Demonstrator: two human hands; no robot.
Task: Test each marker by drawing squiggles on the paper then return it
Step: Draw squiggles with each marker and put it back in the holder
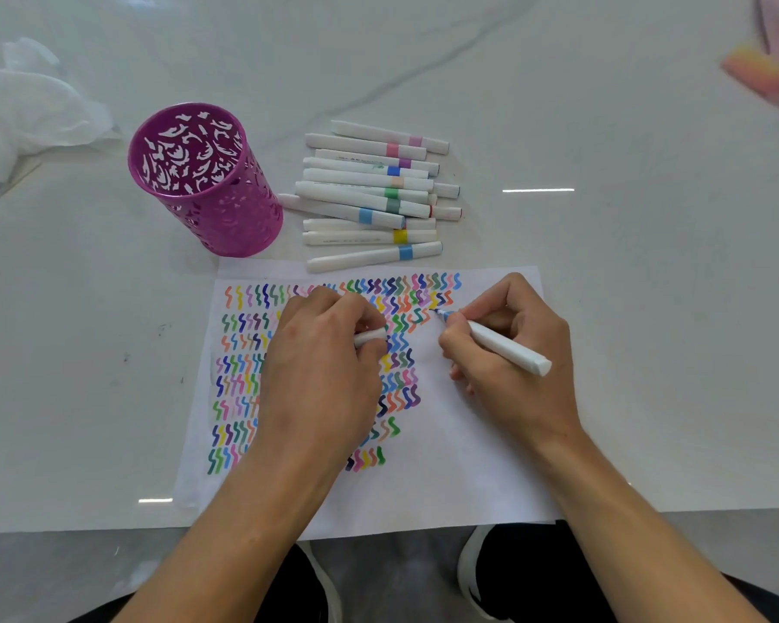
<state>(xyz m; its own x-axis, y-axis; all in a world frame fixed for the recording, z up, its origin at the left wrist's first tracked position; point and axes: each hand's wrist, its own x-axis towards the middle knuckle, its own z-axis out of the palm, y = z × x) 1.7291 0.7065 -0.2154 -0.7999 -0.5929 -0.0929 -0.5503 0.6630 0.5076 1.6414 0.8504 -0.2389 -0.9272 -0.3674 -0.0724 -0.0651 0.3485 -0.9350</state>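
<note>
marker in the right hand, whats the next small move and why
Probably draw a short squiggle where the tip sits. The right hand grips the uncapped marker with its blue tip at the paper, at the end of an unfinished row, and the left hand holds the cap.

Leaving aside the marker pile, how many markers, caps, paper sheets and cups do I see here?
Uncapped marker, in right hand: 1
Cap, in left hand: 1
Sheet of paper: 1
Purple cup: 1
Total: 4

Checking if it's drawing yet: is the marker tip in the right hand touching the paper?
Cannot tell. Head view puts the marker tip over the paper; contact unclear.
</note>
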